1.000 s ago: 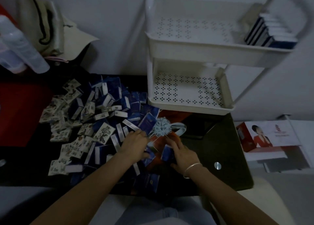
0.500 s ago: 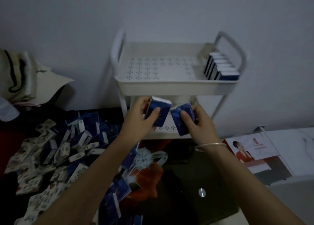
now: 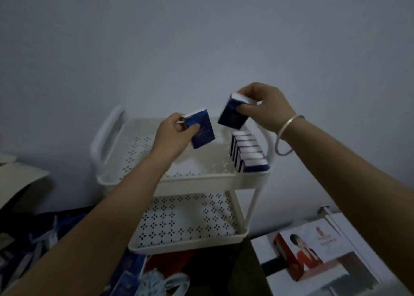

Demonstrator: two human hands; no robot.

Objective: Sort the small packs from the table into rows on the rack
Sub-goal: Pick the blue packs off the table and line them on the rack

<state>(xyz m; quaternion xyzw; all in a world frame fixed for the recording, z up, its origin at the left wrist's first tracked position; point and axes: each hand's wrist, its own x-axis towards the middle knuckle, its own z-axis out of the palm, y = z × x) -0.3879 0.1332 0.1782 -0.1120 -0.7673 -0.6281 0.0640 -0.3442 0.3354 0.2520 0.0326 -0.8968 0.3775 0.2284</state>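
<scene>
Blue packs [image 3: 200, 129] raised above rack's top tray [image 3: 192, 179], left hand [image 3: 173, 134] and right hand [image 3: 264, 107] each clamping one

A red-and-white printed box [image 3: 313, 255] sits lower right; a pale-blue ribbon bow [image 3: 161, 282] lies at the bottom.

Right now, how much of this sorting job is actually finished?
Only a little. One row of blue packs already stands along the right side of the rack's top shelf. In hand: the left hand holds one blue pack and the right hand holds another, above that row's far end. Left: the lower shelf is bare, and loose packs lie on the table.
</scene>
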